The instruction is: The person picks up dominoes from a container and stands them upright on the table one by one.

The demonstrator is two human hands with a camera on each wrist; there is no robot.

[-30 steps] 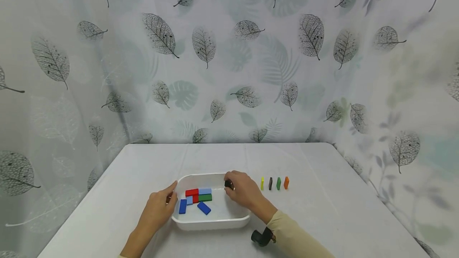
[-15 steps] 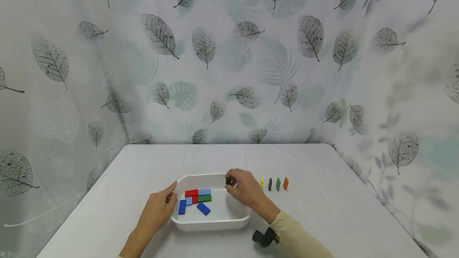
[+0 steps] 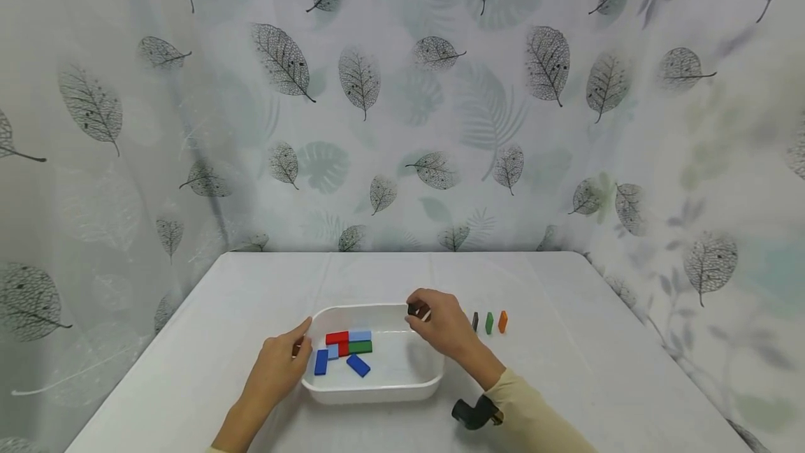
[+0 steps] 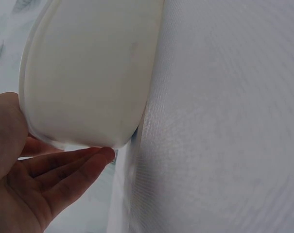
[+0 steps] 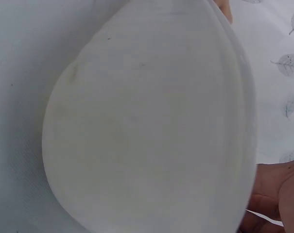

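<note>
The right hand (image 3: 443,320) pinches a black domino block (image 3: 411,310) between thumb and fingers, up by the far right corner of the white plastic tray (image 3: 371,397); whether the block is just inside or just past the rim, I cannot tell. The left hand (image 3: 279,362) has its fingers fairly straight against the tray's left end, touching it rather than gripping tightly. The block looks light, rigid and hard to damage, its smooth faces perhaps a little slippery, so a pinch across the two broad faces, high up, should hold best and leave the lower edge free. The tray seems stiff but light enough to slide on the cloth; its end wall is a sensible place to steady it. Red, light blue, green and dark blue blocks (image 3: 358,365) lie inside, while dark, green and orange blocks (image 3: 503,321) stand on edge to the right, thin enough to topple if brushed
</note>
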